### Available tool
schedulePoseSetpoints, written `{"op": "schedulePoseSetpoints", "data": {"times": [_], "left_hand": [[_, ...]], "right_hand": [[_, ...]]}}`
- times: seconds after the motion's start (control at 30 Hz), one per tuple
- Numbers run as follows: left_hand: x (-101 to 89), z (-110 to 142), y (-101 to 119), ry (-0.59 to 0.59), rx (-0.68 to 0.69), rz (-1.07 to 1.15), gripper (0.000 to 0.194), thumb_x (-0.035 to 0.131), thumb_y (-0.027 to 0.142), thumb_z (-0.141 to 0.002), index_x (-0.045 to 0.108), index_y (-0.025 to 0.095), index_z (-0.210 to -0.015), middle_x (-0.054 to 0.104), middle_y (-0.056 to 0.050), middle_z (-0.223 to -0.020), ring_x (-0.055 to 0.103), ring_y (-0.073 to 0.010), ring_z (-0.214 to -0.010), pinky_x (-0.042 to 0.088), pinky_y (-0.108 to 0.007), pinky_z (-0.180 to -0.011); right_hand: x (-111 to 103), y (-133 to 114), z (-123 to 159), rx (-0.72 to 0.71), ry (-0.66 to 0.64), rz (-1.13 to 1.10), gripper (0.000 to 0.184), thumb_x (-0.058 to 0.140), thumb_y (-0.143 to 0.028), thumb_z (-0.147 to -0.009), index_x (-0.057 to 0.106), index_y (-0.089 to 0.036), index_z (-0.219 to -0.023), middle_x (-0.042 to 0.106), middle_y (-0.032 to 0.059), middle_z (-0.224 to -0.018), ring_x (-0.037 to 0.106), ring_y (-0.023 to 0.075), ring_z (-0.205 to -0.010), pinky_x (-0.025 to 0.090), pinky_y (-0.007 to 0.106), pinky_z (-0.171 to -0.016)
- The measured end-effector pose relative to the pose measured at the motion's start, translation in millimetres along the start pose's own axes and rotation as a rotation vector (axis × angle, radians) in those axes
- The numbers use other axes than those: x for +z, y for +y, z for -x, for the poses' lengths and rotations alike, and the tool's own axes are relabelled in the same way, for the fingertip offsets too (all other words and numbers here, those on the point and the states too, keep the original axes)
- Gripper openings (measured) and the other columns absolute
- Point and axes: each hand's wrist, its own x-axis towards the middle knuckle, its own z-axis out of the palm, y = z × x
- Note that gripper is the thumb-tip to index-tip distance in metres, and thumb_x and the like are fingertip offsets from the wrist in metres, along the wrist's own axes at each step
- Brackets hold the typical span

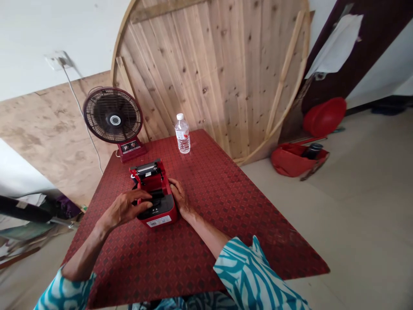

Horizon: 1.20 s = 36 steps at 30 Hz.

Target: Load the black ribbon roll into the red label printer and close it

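A red label printer [159, 214], lid open, sits on a red patterned desk [254, 232]; the right hand [180, 197] clasps its side; the left hand [127, 209] lies across its open compartment, grip unclear; it looks light, stiff plastic, best held by the body, not the lid.

Bright, even indoor light fills the scene, leaving a pale sheen on the red table [190, 159] toward 12 o'clock. Soft shadows lie beneath the left hand [124, 209] and right hand [179, 198]. Wide-angle distortion stretches the frame's edges, and a dark tube [22, 209] at 9 o'clock looks blurred.
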Motion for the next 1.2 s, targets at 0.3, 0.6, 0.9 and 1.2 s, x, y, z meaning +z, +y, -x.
{"op": "schedulePoseSetpoints", "data": {"times": [0.3, 0.6, 0.9, 1.2], "left_hand": [[21.3, 14, 5, 0.237, 0.2, -0.119, 0.022, 0.048, 0.027, -0.094, 0.068, 0.023, -0.099, 0.073, -0.004, -0.093, 0.068, -0.0158, -0.084, 0.05, -0.026, -0.076], [34.1, 31, 21, 0.362, 0.309, -0.29, 0.016, 0.052, 0.022, -0.092, 0.068, 0.021, -0.092, 0.071, -0.004, -0.093, 0.063, -0.0158, -0.085, 0.044, -0.031, -0.077], [49.2, 48, 21, 0.399, 0.279, -0.346, 0.023, 0.059, 0.025, -0.088, 0.065, 0.019, -0.11, 0.068, -0.009, -0.106, 0.056, -0.0245, -0.107, 0.042, -0.04, -0.09], [55.9, 49, 25, 0.447, 0.273, -0.331, 0.026, 0.059, 0.027, -0.086, 0.064, 0.019, -0.111, 0.068, -0.01, -0.106, 0.057, -0.027, -0.109, 0.042, -0.045, -0.095]], "right_hand": [[1, 6, -1, 0.001, 0.013, -0.02, 0.036, 0.048, -0.047, -0.087, 0.063, -0.028, -0.115, 0.063, 0.0023, -0.121, 0.053, 0.0205, -0.117, 0.037, 0.037, -0.104], [0, 4, 1, 0.022, -0.011, -0.008, 0.04, 0.046, -0.048, -0.087, 0.06, -0.026, -0.118, 0.061, 0.0037, -0.123, 0.052, 0.0215, -0.119, 0.036, 0.039, -0.105], [9, -20, -41, 0.034, 0.064, 0.13, 0.044, 0.043, -0.05, -0.088, 0.058, -0.024, -0.121, 0.056, 0.0052, -0.132, 0.044, 0.0214, -0.127, 0.03, 0.041, -0.111], [7, -43, -47, -0.073, 0.034, 0.108, 0.039, 0.043, -0.052, -0.086, 0.066, -0.024, -0.074, 0.064, 0.0029, -0.102, 0.055, 0.021, -0.107, 0.036, 0.039, -0.103]]}}
